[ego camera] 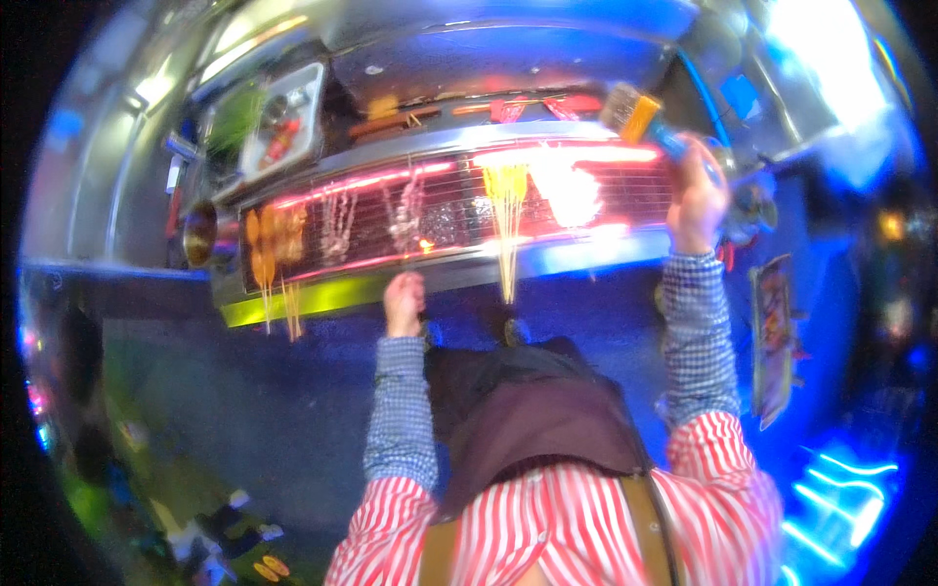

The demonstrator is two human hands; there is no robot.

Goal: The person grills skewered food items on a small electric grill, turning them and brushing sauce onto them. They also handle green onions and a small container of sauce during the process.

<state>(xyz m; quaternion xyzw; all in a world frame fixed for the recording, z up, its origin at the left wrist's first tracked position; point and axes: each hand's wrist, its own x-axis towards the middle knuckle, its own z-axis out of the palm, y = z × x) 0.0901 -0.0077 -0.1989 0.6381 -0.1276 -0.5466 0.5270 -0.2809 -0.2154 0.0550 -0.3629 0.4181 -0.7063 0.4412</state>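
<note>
A long grill (440,205) with glowing red edges lies before me, bearing several groups of skewered food. My left hand (404,304) is closed at its near edge, around the ends of skewers (407,212) as far as the blur lets me tell. In my right hand (698,194), raised over the grill's right end, is a basting brush (648,124) with a blue handle and pale bristles. A bundle of yellow food skewers (506,190) lies right of my left hand, sticks pointing towards me. Brownish skewers (264,242) rest at the left end.
Behind the grill at left stands a white tray (319,95) with red items. A round metal container (200,233) sits by the grill's left end. Red-and-pink packets or items (509,110) lie on the ledge behind. A narrow tray (773,340) is off to the right.
</note>
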